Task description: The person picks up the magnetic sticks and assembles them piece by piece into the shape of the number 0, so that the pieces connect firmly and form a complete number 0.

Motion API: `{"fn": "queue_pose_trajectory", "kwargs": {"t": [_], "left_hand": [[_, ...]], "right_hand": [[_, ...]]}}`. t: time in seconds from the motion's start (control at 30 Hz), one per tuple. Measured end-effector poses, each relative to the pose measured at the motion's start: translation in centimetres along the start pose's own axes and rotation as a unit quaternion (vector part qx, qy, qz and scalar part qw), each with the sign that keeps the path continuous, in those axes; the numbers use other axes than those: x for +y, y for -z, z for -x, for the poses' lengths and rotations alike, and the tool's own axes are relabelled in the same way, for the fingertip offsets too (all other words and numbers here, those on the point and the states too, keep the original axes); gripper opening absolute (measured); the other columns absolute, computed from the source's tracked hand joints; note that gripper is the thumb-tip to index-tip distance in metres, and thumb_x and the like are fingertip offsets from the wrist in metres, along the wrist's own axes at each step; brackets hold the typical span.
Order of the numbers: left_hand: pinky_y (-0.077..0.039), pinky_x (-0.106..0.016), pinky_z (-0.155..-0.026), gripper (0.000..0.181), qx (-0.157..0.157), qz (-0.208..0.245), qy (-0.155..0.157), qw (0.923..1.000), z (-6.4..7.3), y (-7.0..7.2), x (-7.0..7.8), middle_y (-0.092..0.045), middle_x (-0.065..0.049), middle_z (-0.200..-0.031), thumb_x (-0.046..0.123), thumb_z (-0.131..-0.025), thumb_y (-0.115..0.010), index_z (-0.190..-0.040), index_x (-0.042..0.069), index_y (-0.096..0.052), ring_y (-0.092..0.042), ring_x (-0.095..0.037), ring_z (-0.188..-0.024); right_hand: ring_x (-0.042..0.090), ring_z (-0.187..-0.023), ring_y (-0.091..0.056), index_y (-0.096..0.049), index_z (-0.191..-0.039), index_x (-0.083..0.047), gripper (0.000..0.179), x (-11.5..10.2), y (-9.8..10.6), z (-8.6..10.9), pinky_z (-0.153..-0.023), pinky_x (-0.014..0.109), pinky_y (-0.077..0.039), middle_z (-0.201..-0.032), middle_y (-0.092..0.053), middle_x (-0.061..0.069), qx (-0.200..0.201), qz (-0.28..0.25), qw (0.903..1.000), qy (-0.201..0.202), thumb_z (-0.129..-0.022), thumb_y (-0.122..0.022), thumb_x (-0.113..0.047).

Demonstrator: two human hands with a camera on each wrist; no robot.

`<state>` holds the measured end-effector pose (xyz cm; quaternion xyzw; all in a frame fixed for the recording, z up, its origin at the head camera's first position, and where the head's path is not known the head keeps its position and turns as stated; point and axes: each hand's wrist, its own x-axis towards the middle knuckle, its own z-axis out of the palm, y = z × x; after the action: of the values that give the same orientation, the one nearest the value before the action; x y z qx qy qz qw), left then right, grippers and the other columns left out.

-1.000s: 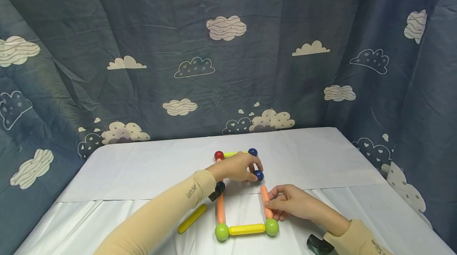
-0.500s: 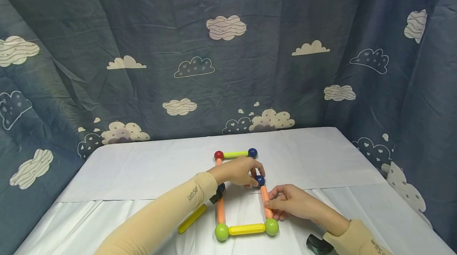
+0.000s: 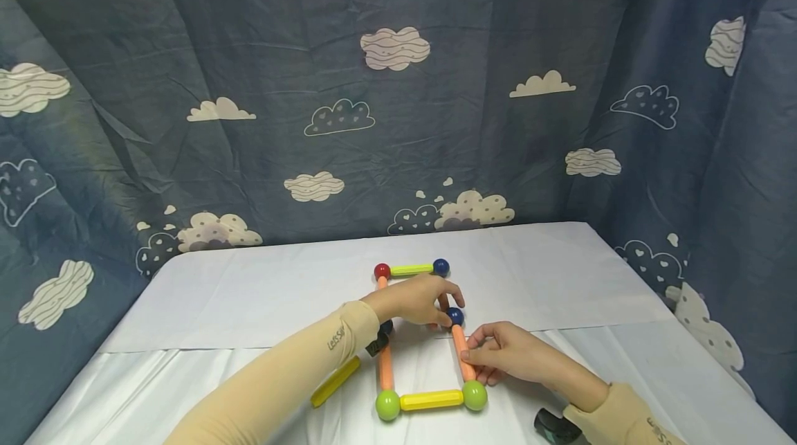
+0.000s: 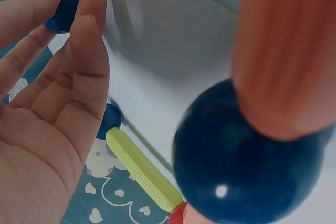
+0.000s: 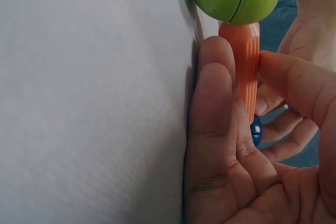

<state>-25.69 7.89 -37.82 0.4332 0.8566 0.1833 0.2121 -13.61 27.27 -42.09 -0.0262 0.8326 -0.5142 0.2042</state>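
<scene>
My left hand [image 3: 416, 297] pinches a dark blue ball [image 4: 69, 4] between thumb and fingers. That ball touches the far end of an orange stick [image 3: 461, 348], whose near end meets a green ball [image 3: 475, 395]. My right hand [image 3: 512, 353] holds this stick from the right side, thumb and fingers on it. A yellow stick [image 3: 432, 400] links the green ball to another green ball [image 3: 388, 405] on the left. From there an orange stick [image 3: 387, 367] runs up to a blue ball [image 4: 247, 156], mostly covered by my left wrist in the head view.
At the back, a red ball [image 3: 382, 270] joins a yellow-green stick [image 3: 411, 269] that ends in a blue ball [image 3: 441, 267]. A loose yellow stick [image 3: 335, 382] lies left of the frame, below my left forearm. White cloth [image 3: 249, 306] covers the table; a cloud-patterned curtain [image 3: 436, 120] hangs behind.
My left hand has brought the blue ball slightly towards me, onto the end of the orange stick. A gap separated them one second ago. My right hand has stayed almost still.
</scene>
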Motion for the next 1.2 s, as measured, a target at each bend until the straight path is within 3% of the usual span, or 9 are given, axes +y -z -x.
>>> {"fn": "queue_pose_trajectory", "kwargs": {"t": [0.23, 0.47, 0.67, 0.83, 1.0, 1.2], "left_hand": [[-0.055, -0.018, -0.077, 0.033, 0.017, 0.009, 0.003, 0.9998, 0.8, 0.9, 0.1, -0.08, -0.004, -0.111, 0.014, -0.1, -0.078, -0.132, 0.015, -0.072, -0.076, -0.012, -0.078], [-0.053, -0.021, -0.077, 0.029, 0.044, 0.005, 0.004, 0.999, 2.8, 2.0, 0.4, -0.08, 0.0, -0.101, 0.019, -0.101, -0.078, -0.129, 0.014, -0.073, -0.077, -0.015, -0.074], [-0.053, -0.02, -0.066, 0.021, 0.069, 0.004, 0.004, 0.9976, 5.7, 2.7, -0.1, -0.076, 0.002, -0.09, 0.018, -0.099, -0.079, -0.119, 0.012, -0.076, -0.076, -0.017, -0.067], [-0.053, -0.023, -0.067, 0.012, 0.089, 0.003, 0.017, 0.9959, 8.8, 3.2, -0.7, -0.071, 0.005, -0.082, 0.016, -0.096, -0.081, -0.107, 0.015, -0.076, -0.066, -0.01, -0.065], [-0.052, -0.027, -0.061, 0.011, 0.096, 0.023, 0.046, 0.994, 11.8, 3.2, -1.4, -0.068, 0.005, -0.08, 0.014, -0.095, -0.082, -0.103, 0.015, -0.075, -0.065, -0.012, -0.061], [-0.049, -0.027, -0.058, 0.01, 0.105, 0.015, 0.079, 0.9912, 14.4, 2.3, -2.6, -0.065, 0.004, -0.078, 0.015, -0.093, -0.083, -0.1, 0.013, -0.076, -0.059, -0.014, -0.065]], "right_hand": [[0.01, -0.066, -0.069, -0.066, -0.109, -0.001, 0.027, 0.0, 0.0, -0.1, -0.062, 0.024, -0.059, -0.075, -0.075, 0.002, -0.001, 0.004, 1.0, -0.002, -0.102, -0.074, -0.025], [0.009, -0.064, -0.068, -0.067, -0.106, -0.002, 0.028, -0.2, -0.2, -0.1, -0.061, 0.024, -0.059, -0.073, -0.075, 0.001, 0.009, 0.023, 0.9996, -0.009, -0.102, -0.075, -0.028], [0.009, -0.063, -0.066, -0.067, -0.105, -0.003, 0.028, -0.5, -0.4, -0.2, -0.061, 0.025, -0.058, -0.071, -0.073, 0.0, 0.017, 0.036, 0.999, -0.018, -0.101, -0.076, -0.029], [0.009, -0.062, -0.066, -0.068, -0.104, -0.003, 0.027, -0.5, -0.4, -0.2, -0.06, 0.024, -0.057, -0.071, -0.073, 0.0, 0.015, 0.038, 0.9991, -0.014, -0.101, -0.076, -0.029], [0.009, -0.062, -0.065, -0.068, -0.104, -0.003, 0.028, -0.6, -0.3, -0.3, -0.059, 0.022, -0.057, -0.071, -0.072, -0.001, 0.018, 0.044, 0.9988, -0.014, -0.1, -0.077, -0.029], [0.008, -0.062, -0.064, -0.068, -0.103, -0.003, 0.025, -0.5, -0.4, -0.3, -0.059, 0.022, -0.056, -0.07, -0.072, -0.001, 0.01, 0.045, 0.9989, -0.005, -0.101, -0.075, -0.027]]}}
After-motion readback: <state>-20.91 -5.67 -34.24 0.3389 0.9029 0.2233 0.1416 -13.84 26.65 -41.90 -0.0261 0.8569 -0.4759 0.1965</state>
